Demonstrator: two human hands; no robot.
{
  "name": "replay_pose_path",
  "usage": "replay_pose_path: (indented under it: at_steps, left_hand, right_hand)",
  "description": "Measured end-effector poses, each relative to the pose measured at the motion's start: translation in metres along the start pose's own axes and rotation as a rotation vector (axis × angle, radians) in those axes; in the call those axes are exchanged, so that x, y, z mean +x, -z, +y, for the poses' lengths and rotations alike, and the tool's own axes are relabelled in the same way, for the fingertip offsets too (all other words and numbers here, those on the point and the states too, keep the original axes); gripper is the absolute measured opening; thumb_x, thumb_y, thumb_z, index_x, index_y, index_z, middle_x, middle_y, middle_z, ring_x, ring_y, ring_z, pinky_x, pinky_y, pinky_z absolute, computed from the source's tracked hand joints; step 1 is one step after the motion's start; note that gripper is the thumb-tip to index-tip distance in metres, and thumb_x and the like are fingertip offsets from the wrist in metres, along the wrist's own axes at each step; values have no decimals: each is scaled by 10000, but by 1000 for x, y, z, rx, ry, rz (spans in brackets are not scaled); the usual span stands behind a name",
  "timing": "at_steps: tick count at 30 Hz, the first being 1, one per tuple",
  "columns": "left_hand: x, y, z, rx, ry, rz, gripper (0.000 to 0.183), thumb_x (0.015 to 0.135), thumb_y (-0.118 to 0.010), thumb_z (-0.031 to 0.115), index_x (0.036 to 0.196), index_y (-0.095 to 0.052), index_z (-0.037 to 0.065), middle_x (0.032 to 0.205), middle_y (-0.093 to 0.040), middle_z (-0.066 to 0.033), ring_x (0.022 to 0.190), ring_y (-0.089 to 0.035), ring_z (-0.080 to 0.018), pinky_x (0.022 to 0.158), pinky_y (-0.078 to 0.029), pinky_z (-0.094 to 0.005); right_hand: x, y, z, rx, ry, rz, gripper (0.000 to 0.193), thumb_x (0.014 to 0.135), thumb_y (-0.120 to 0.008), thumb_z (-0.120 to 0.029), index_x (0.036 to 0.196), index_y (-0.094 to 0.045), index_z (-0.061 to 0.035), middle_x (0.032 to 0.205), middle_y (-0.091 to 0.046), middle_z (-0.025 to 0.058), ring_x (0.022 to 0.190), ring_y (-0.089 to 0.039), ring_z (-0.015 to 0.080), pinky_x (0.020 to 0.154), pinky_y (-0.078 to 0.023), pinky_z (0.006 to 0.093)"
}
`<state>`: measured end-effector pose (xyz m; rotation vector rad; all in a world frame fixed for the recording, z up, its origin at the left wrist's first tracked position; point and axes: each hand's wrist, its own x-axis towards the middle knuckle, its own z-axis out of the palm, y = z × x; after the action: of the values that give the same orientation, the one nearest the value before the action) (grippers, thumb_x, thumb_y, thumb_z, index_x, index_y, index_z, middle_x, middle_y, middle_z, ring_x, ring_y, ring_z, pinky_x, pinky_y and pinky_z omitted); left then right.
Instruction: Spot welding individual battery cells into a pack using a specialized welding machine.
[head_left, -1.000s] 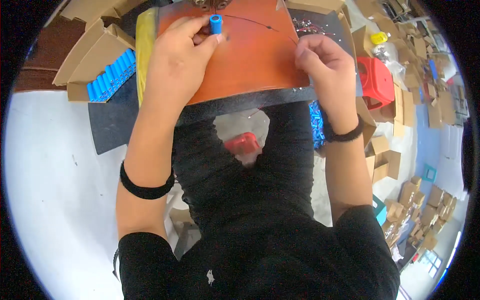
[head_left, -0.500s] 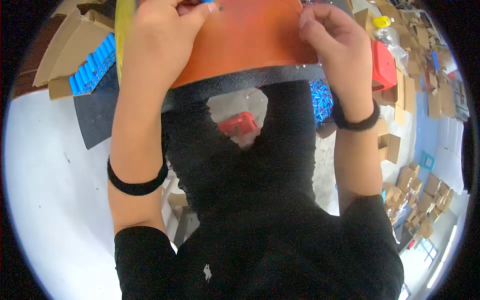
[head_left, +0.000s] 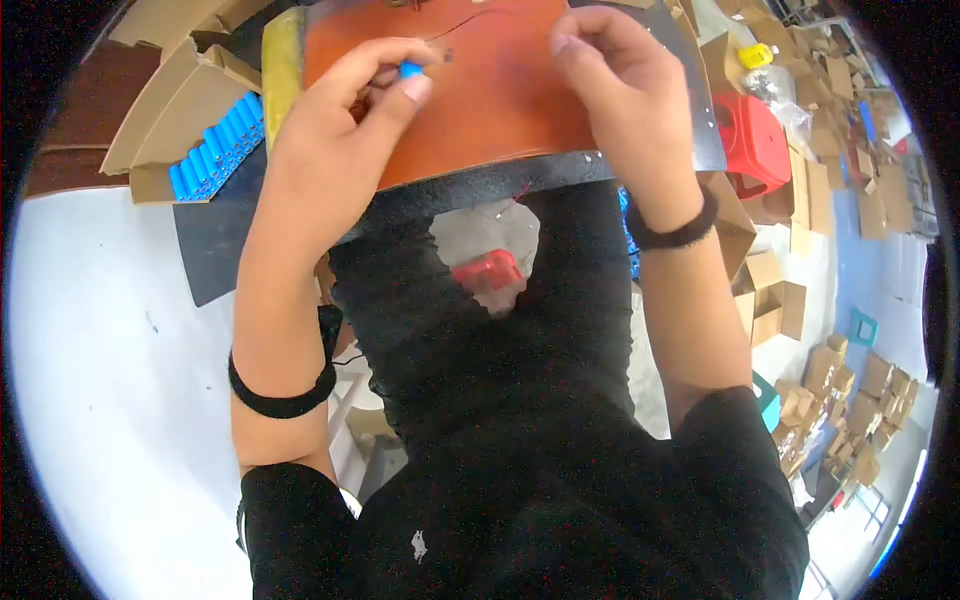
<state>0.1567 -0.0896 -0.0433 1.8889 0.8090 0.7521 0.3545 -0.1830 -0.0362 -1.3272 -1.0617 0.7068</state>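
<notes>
In my left hand, closed, is a small blue cylinder that looks like a battery cell, gripped between thumb and fingers with only its end showing. From near those fingertips a thin dark wire arcs up and over toward my right hand. The right thumb and forefinger are pinched together, apparently on the wire's other end, which is too fine to make out clearly. Both hands are over an orange-brown mat on the black work table.
A cardboard box of blue cells stands left, beside a yellow strip. Red stool at right; more blue pieces partly show below my right wrist. Cardboard boxes lie farther right.
The view has shifted, so the table and hands sit lower in the picture. My hands are nearer together, and the wire between them now shows.
</notes>
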Motion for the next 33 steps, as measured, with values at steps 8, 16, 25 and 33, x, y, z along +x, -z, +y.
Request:
replay_pose_path:
  at_steps: [8,16,25,33]
  left_hand:
    - [23,-1,-13,243,-212,37,280,869,-672,199,1057,-653,-8,819,-586,-109,720,-544,-194,680,-442,-297]
    - [33,-5,-15,324,-175,75,295,899,-642,234,1066,-648,-9,921,-627,-152,832,-600,-248,766,-459,-323]
    - [29,-9,0,491,-86,74,308,911,-632,258,1080,-645,1,915,-625,-149,835,-596,-249,790,-459,-306]
    - [29,-9,-7,441,-175,133,300,907,-639,259,1083,-653,16,940,-621,-147,877,-608,-268,803,-459,-311]
  right_hand:
    - [16,-13,12,40,34,-124,54,899,-587,-51,869,-585,-6,797,-554,-21,731,-498,53,667,-408,197]
    - [30,-3,3,91,-191,-143,91,882,-565,-82,848,-597,-4,737,-565,-8,656,-498,57,606,-392,198]
    - [53,2,23,403,-46,-438,114,873,-556,-87,816,-600,3,711,-559,16,605,-494,89,585,-405,216]
    - [47,-5,-11,231,-365,-324,137,869,-558,-103,796,-598,6,666,-541,18,585,-482,95,570,-397,224]
